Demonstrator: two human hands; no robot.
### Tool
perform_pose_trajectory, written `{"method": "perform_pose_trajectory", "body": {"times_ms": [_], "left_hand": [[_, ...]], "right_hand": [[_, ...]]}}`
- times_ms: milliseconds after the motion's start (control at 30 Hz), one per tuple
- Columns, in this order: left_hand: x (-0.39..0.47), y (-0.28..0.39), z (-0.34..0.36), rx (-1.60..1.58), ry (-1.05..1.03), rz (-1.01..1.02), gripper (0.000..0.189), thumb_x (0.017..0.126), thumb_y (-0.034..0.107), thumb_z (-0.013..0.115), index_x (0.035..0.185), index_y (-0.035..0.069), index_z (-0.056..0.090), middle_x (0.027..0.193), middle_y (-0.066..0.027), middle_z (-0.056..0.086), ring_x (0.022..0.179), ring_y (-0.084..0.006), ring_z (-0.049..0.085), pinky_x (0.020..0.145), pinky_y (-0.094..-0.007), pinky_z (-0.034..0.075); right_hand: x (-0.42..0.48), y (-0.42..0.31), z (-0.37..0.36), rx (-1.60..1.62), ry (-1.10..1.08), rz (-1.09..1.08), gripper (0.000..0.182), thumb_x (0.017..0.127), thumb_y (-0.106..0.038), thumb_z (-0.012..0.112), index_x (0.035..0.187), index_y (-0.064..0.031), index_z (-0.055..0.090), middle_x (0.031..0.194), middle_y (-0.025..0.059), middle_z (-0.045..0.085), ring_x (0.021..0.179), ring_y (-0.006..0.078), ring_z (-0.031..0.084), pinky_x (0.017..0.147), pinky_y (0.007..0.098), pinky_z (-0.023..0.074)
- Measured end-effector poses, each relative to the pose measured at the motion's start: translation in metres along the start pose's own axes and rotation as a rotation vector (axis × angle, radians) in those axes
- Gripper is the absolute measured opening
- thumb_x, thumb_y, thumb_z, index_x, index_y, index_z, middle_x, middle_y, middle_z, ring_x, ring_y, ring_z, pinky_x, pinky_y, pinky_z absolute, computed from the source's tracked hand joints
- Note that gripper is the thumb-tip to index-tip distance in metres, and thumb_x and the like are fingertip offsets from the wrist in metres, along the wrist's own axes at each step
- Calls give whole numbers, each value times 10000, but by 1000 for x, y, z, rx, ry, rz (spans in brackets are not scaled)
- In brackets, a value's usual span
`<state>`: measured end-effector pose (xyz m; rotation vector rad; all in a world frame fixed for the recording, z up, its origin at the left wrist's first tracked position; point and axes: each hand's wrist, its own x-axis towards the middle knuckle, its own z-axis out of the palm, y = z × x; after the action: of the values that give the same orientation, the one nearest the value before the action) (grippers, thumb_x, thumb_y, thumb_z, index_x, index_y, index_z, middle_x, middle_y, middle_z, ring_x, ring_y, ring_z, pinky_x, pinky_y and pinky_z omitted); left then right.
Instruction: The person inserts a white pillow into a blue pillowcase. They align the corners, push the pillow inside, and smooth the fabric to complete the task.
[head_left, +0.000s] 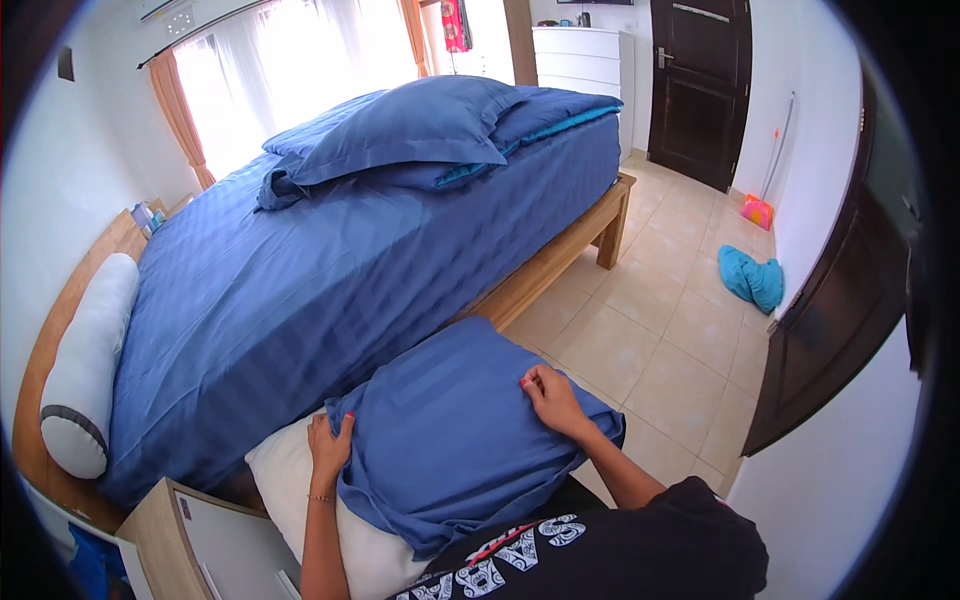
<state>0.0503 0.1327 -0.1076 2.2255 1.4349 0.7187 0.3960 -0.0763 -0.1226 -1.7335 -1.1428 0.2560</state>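
Note:
A white pillow (375, 541) lies before me, partly inside a blue pillowcase (442, 420); its left end shows bare. My left hand (330, 446) is at the case's open edge, thumb on the blue cloth and fingers over the pillow's side. On the right, my right hand (551, 397) pinches the top of the pillowcase with bent fingers. Beyond both hands stands a bed with a blue striped sheet (315, 300). On it another blue-cased pillow (420, 124) rests over a folded blue duvet (555, 116).
A white bolster (94, 360) leans along the wooden headboard (45, 330). A nightstand (225, 547) is at the lower left. The wooden bed frame (555, 259) juts out ahead. A teal cloth bundle (750, 277) and a broom (757, 211) are by the right wall, near dark doors.

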Motion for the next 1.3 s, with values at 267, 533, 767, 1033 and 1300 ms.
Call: {"method": "perform_pose_trajectory", "body": {"times_ms": [267, 533, 767, 1033, 1300], "left_hand": [[-8, -8, -3, -518, 29, -75, 391, 972, 339, 610, 1066, -37, 660, 1027, -93, 683, 942, -162, 601, 854, -301, 471], [-35, 49, -42, -707, -66, 8, 382, 1006, 267, 569, 1179, -70, 620, 1055, -83, 679, 965, -147, 600, 898, -283, 458], [-139, 55, -97, -982, 148, -211, 347, 927, 188, 697, 1164, -50, 609, 1033, -89, 647, 968, -165, 586, 906, -310, 455], [-137, 74, -119, -809, 23, -89, 371, 917, 229, 712, 1160, -33, 612, 967, -55, 660, 893, -134, 591, 848, -254, 460], [-86, 36, -61, -898, -67, -206, 378, 1001, 279, 600, 1192, -48, 620, 1053, -36, 667, 947, -79, 572, 869, -249, 461]], "right_hand": [[41, -26, -7, 166, -50, -24, 140, 948, -136, 604, 905, -6, 576, 715, 80, 551, 637, 160, 506, 625, 311, 438], [-1, -75, 27, 377, -153, 23, 140, 985, -152, 556, 956, -15, 553, 838, 69, 611, 795, 128, 579, 717, 317, 468], [1, -96, -44, 781, -661, 110, 139, 1029, -197, 522, 982, -68, 541, 768, -55, 488, 709, 42, 459, 633, 218, 385], [17, -96, -14, 464, -80, -96, 328, 963, -298, 634, 1142, -42, 535, 884, 27, 527, 787, 116, 491, 694, 257, 410], [90, -42, 96, -250, -89, -150, 618, 855, -450, 692, 1264, -16, 532, 1142, 209, 541, 1100, 361, 512, 934, 450, 463]]}}
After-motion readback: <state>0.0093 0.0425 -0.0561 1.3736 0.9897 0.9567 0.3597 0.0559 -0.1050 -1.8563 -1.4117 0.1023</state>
